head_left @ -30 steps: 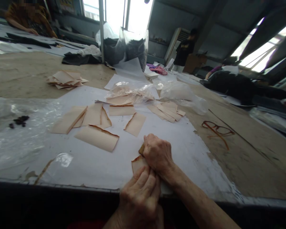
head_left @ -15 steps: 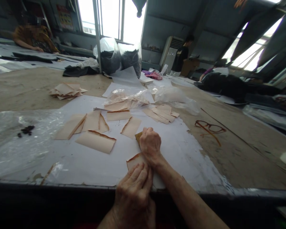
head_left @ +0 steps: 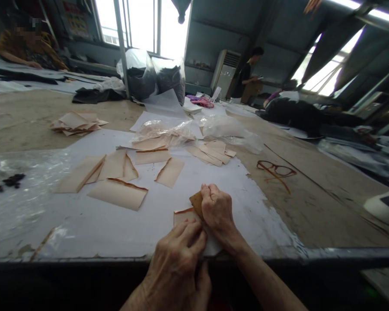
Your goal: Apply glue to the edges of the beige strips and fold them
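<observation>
A beige piece with a brown-edged top (head_left: 182, 214) lies near the table's front edge, partly covered by my left hand (head_left: 181, 255). The fingers of that hand press on it, held close together. My right hand (head_left: 218, 211) is closed round a flat tan-brown scraper-like piece (head_left: 197, 203), whose corner points up and left just above the beige piece. Several similar beige pieces with brown edges, such as one at the left (head_left: 118, 193) and one nearer the middle (head_left: 170, 172), are spread on the white sheet (head_left: 116, 233).
Behind lie a stack of beige pieces (head_left: 76, 122), more pieces (head_left: 212, 152) and clear plastic bags (head_left: 223, 129). Glasses (head_left: 276, 169) rest at the right. Dark bits (head_left: 11, 181) lie on plastic at the left. People are at the far left (head_left: 29, 47) and at the back (head_left: 246, 77).
My right hand has moved right and nearer the table's front edge with the brown piece, more of which shows. The view has shifted slightly, so the things on the table appear further left.
</observation>
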Demonstrator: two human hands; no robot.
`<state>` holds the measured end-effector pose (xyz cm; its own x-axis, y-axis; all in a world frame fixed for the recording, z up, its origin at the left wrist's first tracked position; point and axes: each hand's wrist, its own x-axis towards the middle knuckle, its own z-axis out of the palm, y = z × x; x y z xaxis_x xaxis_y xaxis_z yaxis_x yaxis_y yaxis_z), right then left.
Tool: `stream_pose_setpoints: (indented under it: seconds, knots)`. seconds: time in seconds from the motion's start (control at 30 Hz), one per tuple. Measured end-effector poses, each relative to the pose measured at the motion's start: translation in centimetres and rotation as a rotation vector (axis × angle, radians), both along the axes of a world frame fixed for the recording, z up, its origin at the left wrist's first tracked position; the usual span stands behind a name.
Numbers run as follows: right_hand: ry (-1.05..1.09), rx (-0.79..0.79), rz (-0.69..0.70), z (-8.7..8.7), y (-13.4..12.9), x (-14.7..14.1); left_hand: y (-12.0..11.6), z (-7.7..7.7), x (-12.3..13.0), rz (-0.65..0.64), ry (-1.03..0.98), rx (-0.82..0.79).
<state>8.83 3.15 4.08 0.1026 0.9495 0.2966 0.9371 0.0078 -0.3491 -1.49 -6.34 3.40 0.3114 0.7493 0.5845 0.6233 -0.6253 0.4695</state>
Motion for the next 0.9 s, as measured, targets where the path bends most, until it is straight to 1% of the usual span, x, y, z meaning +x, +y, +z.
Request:
stream_pose_setpoints:
  seconds: [0.1,0.2,0.3,0.43,0.5,0.57,0.6,0.7,0.8,0.9]
  knots:
    - [-0.047,-0.025,-0.030,-0.2,0.2,-0.1,-0.3,-0.8,0.2,0.067,-0.018,0.135]
    - [-0.045,-0.023,-0.030,-0.2,0.1,-0.3,-0.8,-2.1,0.8,0.175,0.102,0.273]
    - [0.012,0.008,-0.011,0.0,0.0,0.1,-1.1,-2.9,1.2,0.246,0.163,0.301]
    - [0.088,0.123,0.045,0.4,-0.9,0.7,-0.9,-3.6,1.3,0.255,0.184,0.330]
    - [0.022,0.166,0.108,0.6,-1.5,0.6,-0.8,-4.0,1.3,0.240,0.170,0.355]
    - [-0.089,0.143,0.156,0.5,-1.7,0.2,-0.6,-4.4,1.3,0.228,0.129,0.362]
    - [-0.143,0.115,0.157,0.3,-1.8,-0.1,-0.6,-4.6,1.4,0.227,0.103,0.362]
    - [-0.265,0.054,0.104,-0.1,-1.3,-1.0,-0.5,-4.8,1.8,0.242,0.018,0.358]
    - [-0.349,0.049,0.076,-0.5,-0.6,-1.6,-0.4,-4.8,2.1,0.254,-0.045,0.368]
    - [-0.388,0.054,0.057,-0.5,-0.2,-2.0,-0.3,-4.6,2.3,0.268,-0.070,0.389]
